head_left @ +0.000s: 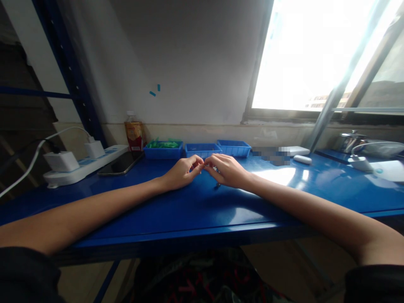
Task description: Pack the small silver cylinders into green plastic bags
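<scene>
Sunlight is pouring through the window (290, 59) and glaring off the blue tabletop (176, 212), washing out the view beyond the glass. Over the table's middle, the left hand (181, 173) and the right hand (229, 170) are meeting fingertip to fingertip. The right hand is curling narrowly around a small metallic piece (216, 169), its fingers covering most of it, so its shape is staying unclear. The left hand is bringing thumb and forefinger together in a narrow pinch at the same spot; I cannot tell whether they are gripping the piece. A tiny shiny bit (218, 184) is showing just below the right hand, too small to identify.

Behind, three blue plastic bins are standing in a row: the left bin (163, 153) is holding green pieces (164, 144), while the walls of the middle bin (203, 150) and right bin (236, 150) are hiding most of their insides. Pixelation is masking a dark item (274, 156) farther right. Both black sleeves (25, 275) are running out of frame at the lower corners.
</scene>
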A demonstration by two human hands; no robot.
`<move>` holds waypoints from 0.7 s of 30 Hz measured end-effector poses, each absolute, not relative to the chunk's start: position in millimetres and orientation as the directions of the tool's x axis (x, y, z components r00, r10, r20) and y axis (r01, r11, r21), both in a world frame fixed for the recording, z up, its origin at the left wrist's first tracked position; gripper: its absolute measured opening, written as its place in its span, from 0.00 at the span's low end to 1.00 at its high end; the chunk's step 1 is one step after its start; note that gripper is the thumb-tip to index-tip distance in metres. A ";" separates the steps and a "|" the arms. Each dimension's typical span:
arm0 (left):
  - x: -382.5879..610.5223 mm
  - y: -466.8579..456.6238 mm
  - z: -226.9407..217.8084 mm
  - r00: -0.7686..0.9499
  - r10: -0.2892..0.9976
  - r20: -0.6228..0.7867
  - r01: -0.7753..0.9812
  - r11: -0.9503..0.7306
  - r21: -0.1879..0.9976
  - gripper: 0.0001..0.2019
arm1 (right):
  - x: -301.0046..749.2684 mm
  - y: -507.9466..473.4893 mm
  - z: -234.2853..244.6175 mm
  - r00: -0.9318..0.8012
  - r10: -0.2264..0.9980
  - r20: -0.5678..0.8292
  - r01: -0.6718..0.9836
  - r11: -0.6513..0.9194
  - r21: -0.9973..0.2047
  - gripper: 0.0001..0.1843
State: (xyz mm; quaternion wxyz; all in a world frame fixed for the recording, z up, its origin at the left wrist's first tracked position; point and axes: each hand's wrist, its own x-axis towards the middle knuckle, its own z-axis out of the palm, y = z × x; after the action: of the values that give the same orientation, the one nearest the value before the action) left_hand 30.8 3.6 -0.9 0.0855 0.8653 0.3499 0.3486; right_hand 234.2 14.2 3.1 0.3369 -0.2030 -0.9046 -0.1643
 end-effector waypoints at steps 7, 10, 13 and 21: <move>32.7 2.5 -0.2 0.533 0.681 0.502 0.569 -0.728 0.383 0.14 | 237.2 19.3 15.0 -0.663 0.132 0.736 0.482 0.828 0.286 0.11; 32.8 5.8 -2.7 0.576 0.675 0.461 0.625 -0.728 0.284 0.13 | 253.3 43.8 34.0 -0.477 0.171 0.862 0.640 0.739 0.208 0.11; 31.4 8.7 -3.9 0.661 0.614 0.430 0.610 -0.774 0.167 0.11 | 279.1 71.7 44.7 -0.296 0.387 0.874 0.839 0.543 0.043 0.12; 39.4 -5.3 1.1 0.721 0.561 0.407 0.594 -0.802 0.054 0.13 | 280.4 32.8 43.1 -0.569 0.756 0.324 0.806 0.591 0.037 0.13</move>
State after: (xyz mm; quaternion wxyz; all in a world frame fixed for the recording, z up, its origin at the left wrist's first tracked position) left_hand 39.4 -5.3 1.1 -0.0401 0.9267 0.3118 0.2058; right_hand 280.4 32.8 43.1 0.1382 -0.4430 -0.8812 -0.0903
